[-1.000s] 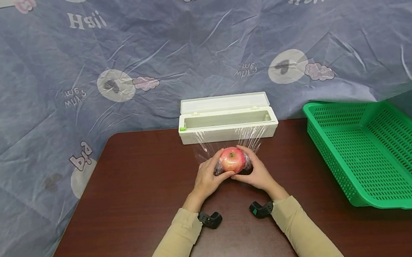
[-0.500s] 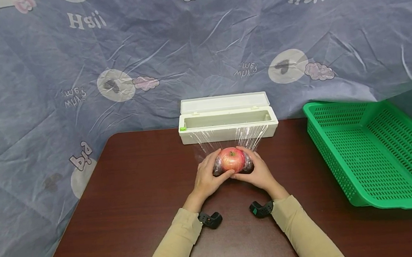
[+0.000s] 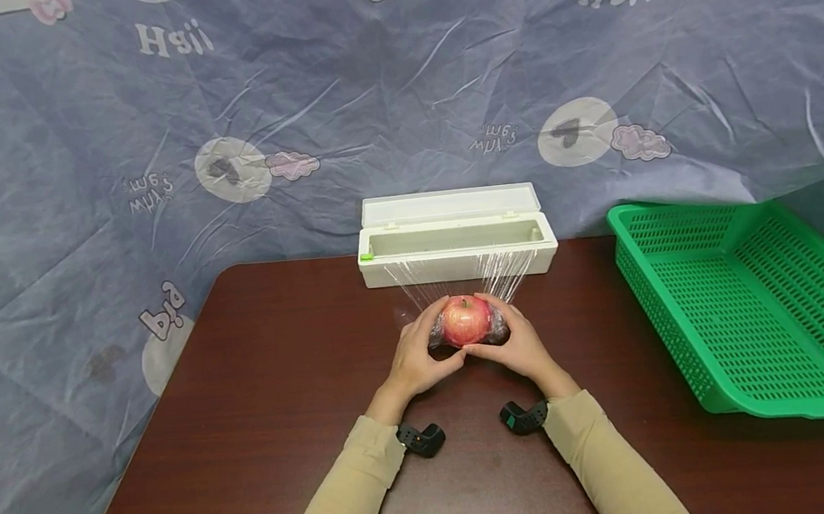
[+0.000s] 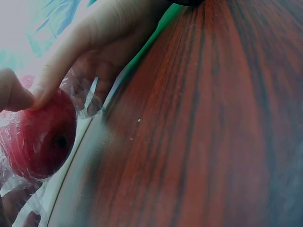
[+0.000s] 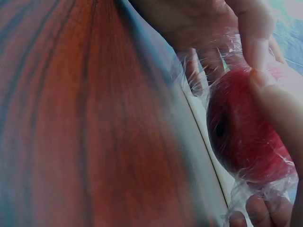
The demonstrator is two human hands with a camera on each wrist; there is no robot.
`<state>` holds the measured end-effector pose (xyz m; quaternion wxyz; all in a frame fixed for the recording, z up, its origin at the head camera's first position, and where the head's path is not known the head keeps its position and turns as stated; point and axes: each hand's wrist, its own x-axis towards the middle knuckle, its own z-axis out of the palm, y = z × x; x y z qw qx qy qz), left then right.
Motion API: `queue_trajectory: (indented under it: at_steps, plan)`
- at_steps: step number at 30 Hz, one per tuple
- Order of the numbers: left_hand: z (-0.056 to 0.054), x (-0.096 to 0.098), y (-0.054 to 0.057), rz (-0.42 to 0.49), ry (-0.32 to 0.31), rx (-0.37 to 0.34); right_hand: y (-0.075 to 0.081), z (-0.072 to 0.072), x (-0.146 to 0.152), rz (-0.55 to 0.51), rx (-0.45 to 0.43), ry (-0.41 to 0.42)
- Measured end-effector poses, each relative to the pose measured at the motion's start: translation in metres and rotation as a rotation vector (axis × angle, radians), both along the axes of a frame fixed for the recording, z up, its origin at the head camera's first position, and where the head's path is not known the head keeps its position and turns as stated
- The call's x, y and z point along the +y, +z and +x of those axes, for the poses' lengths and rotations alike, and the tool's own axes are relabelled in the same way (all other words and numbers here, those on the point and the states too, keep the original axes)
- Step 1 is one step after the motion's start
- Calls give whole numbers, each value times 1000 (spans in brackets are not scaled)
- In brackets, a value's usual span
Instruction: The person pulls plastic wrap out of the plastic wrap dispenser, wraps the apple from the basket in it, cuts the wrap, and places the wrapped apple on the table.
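Note:
A red apple [image 3: 466, 321] with its stem up is held between both hands, partly covered in clear plastic wrap [image 5: 251, 187] that bunches at its sides. My left hand [image 3: 418, 358] grips it from the left and my right hand [image 3: 516, 351] from the right. Both thumbs meet at its near side, pressing on the wrap in the wrist views. From the apple, stretched film [image 3: 504, 272] runs back to the white wrap dispenser box [image 3: 458, 267], whose lid [image 3: 449, 204] stands up. The fingers behind the apple are partly hidden in the head view.
A green plastic basket [image 3: 679, 329] stands at the right of the dark brown table [image 3: 282, 388]. A grey-blue printed cloth [image 3: 394, 83] hangs behind the table. A black band with a small camera sits on each wrist.
The left thumb has slid slightly down and back off the apple's front to meet the right thumb tip. The apple, film and box stay nearly in place.

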<state>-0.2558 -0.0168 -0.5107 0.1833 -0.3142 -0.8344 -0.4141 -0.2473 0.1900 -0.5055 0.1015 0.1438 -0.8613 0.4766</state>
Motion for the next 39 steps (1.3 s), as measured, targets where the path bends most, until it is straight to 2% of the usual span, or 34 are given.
queue_trajectory:
  at_steps: [6, 16, 23, 27, 29, 34, 39]
  plan:
    - [-2, 0, -2, 16, -15, -9, 2, 0, 0, 11, -32, -27]
    - [-3, -1, -1, 16, 6, -55, 4, 2, 0, 39, -4, -21]
    - [-4, -1, -1, 12, 18, -88, 1, 2, 0, -53, 19, 22]
    - [-4, -1, -3, -7, 33, -71, 2, 3, -1, -40, 34, 42]
    - [-3, -2, -3, -15, 38, -63, 9, 7, -3, -41, 64, 69]
    - [-3, -1, -2, -27, 48, -68, 30, 19, -10, -82, 77, 116]
    - [-3, 0, -2, -27, 54, -72, 34, 19, -10, -89, 77, 124]
